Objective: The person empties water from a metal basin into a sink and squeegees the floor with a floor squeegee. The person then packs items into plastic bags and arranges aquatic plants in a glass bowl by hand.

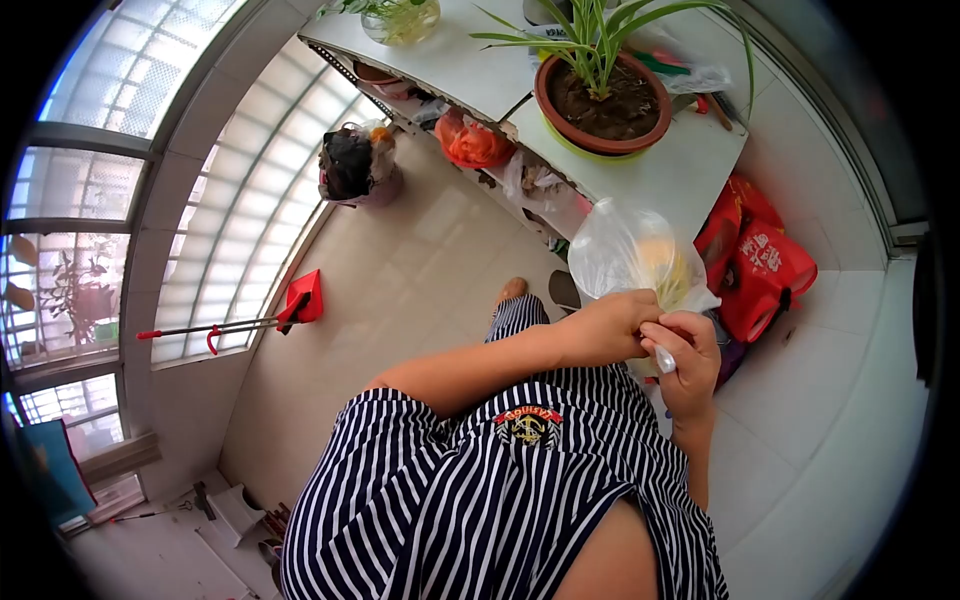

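Observation:
My left hand (622,322) and my right hand (685,360) are together at the neck of a clear plastic bag (622,245), in front of the white table. Both hands have closed fingers around its gathered top, and a twisted end of plastic sticks out below my right fingers. Yellowish and orange contents show faintly through the bag; I cannot make out what they are. Just beyond the bag, a potted plant (606,108) with long green leaves stands on the table.
The white table (665,190) has a shelf below holding bags, including an orange-red bag (470,142). Red bags (765,265) lie at the right wall. A filled bin (360,170) and a red dustpan (310,297) stand left. A glass vase (402,20) sits at the table's far left.

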`<action>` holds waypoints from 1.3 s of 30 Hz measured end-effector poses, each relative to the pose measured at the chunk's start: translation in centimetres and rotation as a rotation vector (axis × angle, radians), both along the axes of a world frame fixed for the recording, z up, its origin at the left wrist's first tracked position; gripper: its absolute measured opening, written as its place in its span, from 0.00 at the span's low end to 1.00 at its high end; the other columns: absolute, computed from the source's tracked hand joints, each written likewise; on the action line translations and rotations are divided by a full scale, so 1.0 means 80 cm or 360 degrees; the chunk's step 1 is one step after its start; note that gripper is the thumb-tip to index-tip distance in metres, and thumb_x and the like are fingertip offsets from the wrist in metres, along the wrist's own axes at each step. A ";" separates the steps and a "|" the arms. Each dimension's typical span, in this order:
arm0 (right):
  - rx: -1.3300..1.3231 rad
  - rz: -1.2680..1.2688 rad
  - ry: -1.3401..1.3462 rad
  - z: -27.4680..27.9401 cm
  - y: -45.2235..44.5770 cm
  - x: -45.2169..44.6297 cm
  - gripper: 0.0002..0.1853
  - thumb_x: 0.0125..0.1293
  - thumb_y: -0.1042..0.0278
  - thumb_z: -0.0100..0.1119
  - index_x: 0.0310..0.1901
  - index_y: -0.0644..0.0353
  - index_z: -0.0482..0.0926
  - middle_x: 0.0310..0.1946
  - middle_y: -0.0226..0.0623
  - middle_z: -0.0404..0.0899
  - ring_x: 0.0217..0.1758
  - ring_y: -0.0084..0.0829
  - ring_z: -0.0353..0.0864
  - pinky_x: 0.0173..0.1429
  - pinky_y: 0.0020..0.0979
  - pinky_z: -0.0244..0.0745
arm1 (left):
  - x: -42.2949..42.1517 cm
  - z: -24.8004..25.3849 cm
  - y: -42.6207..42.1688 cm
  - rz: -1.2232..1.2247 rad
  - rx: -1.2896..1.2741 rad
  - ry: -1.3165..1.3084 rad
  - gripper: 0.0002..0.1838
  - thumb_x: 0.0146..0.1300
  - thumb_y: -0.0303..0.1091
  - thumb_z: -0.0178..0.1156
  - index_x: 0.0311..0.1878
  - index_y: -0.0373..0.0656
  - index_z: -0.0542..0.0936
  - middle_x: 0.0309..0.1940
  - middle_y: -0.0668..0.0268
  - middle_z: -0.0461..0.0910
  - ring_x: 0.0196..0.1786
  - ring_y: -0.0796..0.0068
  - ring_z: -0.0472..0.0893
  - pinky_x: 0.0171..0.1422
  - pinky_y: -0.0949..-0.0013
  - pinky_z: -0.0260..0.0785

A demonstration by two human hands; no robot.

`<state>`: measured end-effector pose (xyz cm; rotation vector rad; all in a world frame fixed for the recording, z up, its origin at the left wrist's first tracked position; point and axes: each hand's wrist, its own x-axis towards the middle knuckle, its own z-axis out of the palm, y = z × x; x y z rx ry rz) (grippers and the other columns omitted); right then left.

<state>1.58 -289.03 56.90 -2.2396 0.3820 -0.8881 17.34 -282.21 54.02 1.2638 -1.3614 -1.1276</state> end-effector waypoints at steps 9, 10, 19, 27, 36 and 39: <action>0.0392 -0.0293 0.0620 0.006 0.017 0.003 0.18 0.59 0.65 0.67 0.49 0.61 0.77 0.43 0.40 0.79 0.28 0.35 0.78 0.34 0.31 0.75 | 0.035 0.013 0.036 0.0036 0.0363 0.0462 0.10 0.66 0.34 0.60 0.45 0.41 0.84 0.31 0.67 0.83 0.32 0.74 0.80 0.37 0.69 0.72; 0.0263 -0.0232 0.0624 0.004 0.019 0.004 0.16 0.59 0.67 0.67 0.47 0.62 0.78 0.39 0.40 0.78 0.27 0.35 0.78 0.33 0.31 0.73 | 0.041 0.026 0.042 0.0146 0.0547 0.0636 0.12 0.67 0.37 0.61 0.47 0.41 0.84 0.31 0.70 0.84 0.31 0.82 0.78 0.34 0.75 0.70; 0.0375 -0.0063 0.0747 0.011 0.099 0.082 0.03 0.58 0.73 0.63 0.34 0.60 0.81 0.30 0.39 0.79 0.29 0.36 0.79 0.33 0.31 0.72 | 0.093 0.012 0.135 0.0597 0.0748 0.0732 0.08 0.59 0.31 0.65 0.38 0.39 0.79 0.29 0.70 0.79 0.30 0.77 0.75 0.35 0.72 0.69; -0.0107 0.0290 0.0282 0.021 0.167 0.176 0.11 0.68 0.70 0.54 0.49 0.63 0.78 0.46 0.43 0.80 0.47 0.40 0.80 0.51 0.34 0.74 | 0.141 0.040 0.238 0.0743 -0.0740 -0.0998 0.10 0.43 0.24 0.62 0.30 0.45 0.74 0.31 0.66 0.76 0.40 0.62 0.75 0.42 0.61 0.68; 0.0837 0.0379 0.0625 0.025 0.256 0.216 0.15 0.71 0.68 0.54 0.56 0.63 0.76 0.39 0.43 0.84 0.39 0.31 0.84 0.45 0.28 0.77 | 0.177 0.010 0.327 0.1228 -0.1053 -0.1074 0.12 0.45 0.25 0.62 0.37 0.43 0.80 0.34 0.66 0.77 0.34 0.68 0.78 0.36 0.68 0.73; 0.0990 0.0347 0.0795 0.034 0.277 0.219 0.14 0.68 0.69 0.57 0.53 0.64 0.78 0.39 0.40 0.84 0.40 0.26 0.84 0.47 0.25 0.77 | 0.184 0.015 0.356 0.1389 -0.0947 -0.1074 0.12 0.45 0.26 0.63 0.37 0.43 0.80 0.34 0.67 0.77 0.36 0.67 0.78 0.41 0.64 0.71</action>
